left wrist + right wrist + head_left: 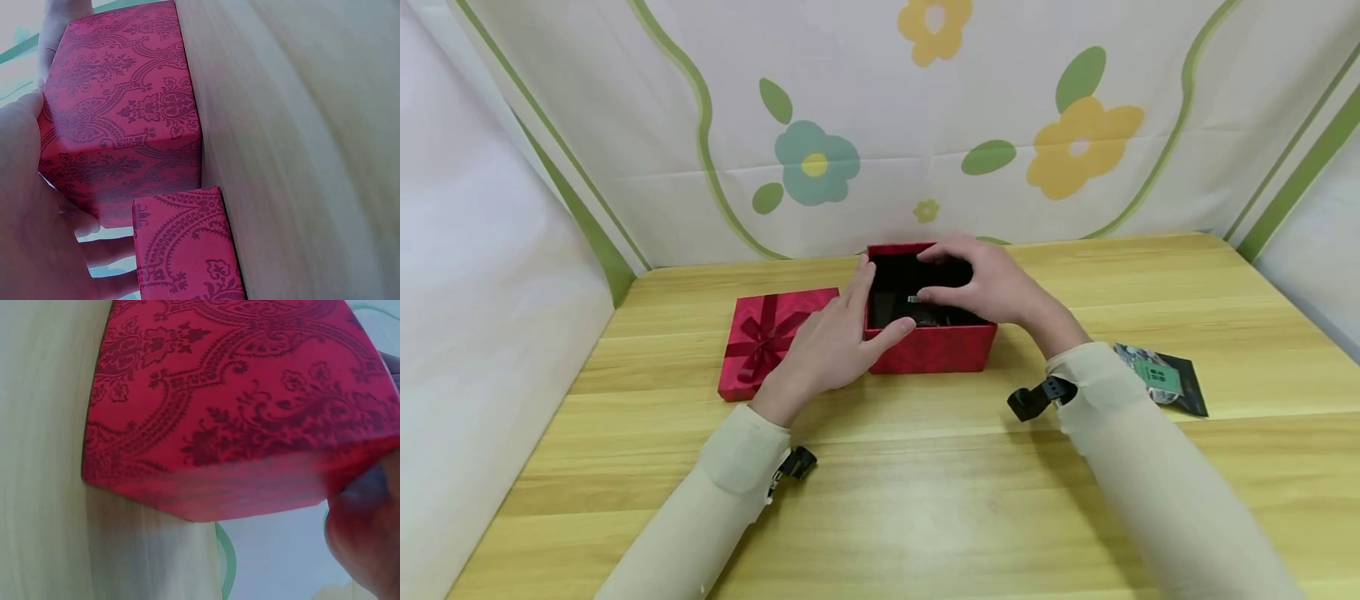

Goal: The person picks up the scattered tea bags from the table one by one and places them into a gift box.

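Note:
A red patterned gift box [931, 350] stands without its lid at the back middle of the table. My left hand [833, 346] rests against its near left corner, fingers straight along the left side and thumb over the front rim. From the right, my right hand [992, 283] reaches over the box opening, its fingers bent and a gap between thumb and forefinger. No held thing shows there. Dark contents with a small pale mark [913, 298] lie inside, too dim to identify. The red box lid [748, 354], topped with a ribbon bow, lies left of the box, partly behind my left hand.
A black packet with a green label [1159, 377] lies on the right of the wooden table [910, 500], beside my right sleeve. Behind the table hangs a white flower-print cloth [880, 92], and white cloth also flanks both sides.

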{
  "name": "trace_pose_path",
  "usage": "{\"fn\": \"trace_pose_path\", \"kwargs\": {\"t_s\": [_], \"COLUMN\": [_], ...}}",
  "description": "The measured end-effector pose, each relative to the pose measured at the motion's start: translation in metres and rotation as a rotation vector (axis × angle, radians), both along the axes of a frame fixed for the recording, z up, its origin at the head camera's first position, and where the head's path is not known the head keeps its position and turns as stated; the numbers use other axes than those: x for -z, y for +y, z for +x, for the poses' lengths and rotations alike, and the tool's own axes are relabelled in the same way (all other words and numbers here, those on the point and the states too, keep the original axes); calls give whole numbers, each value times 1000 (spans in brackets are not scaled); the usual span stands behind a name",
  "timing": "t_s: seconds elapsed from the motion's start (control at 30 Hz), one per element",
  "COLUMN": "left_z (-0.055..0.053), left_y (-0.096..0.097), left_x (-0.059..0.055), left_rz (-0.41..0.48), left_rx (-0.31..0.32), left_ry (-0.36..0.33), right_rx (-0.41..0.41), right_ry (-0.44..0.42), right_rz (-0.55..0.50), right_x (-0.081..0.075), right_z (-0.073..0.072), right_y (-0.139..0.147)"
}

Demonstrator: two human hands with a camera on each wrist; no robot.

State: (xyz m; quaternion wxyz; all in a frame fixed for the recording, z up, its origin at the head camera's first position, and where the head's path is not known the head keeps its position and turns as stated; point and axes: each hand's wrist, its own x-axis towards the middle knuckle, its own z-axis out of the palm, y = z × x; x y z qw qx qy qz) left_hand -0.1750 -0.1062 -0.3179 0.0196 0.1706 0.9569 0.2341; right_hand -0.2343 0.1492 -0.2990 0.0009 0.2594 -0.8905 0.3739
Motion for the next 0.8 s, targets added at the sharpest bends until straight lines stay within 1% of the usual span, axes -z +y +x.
{"fn": "trace_pose_path", "kwargs": {"t_s": [0.13, 0.23, 0.4, 0.47, 0.6, 0.8], "left_z": [0, -1, -1, 0, 1, 1], "left_y": [0, 2, 2, 1, -1, -2], "left_x": [1, 2, 2, 2, 2, 2], "left_rz": [8, 13, 8, 1, 1, 14], "left_rx": [9, 17, 7, -5, -9, 5], "left_ry": [9, 18, 12, 5, 3, -2], "right_rx": [26, 63, 125, 147, 200, 275], "right_ry": [35, 59, 95, 118, 155, 160], "right_rz": [-125, -164, -166, -164, -146, -91], "right_x": [-2, -5, -9, -8, -6, 0], "right_z": [5, 13, 28, 32, 40, 55], "right_y": [14, 32, 65, 77, 101, 138]}}
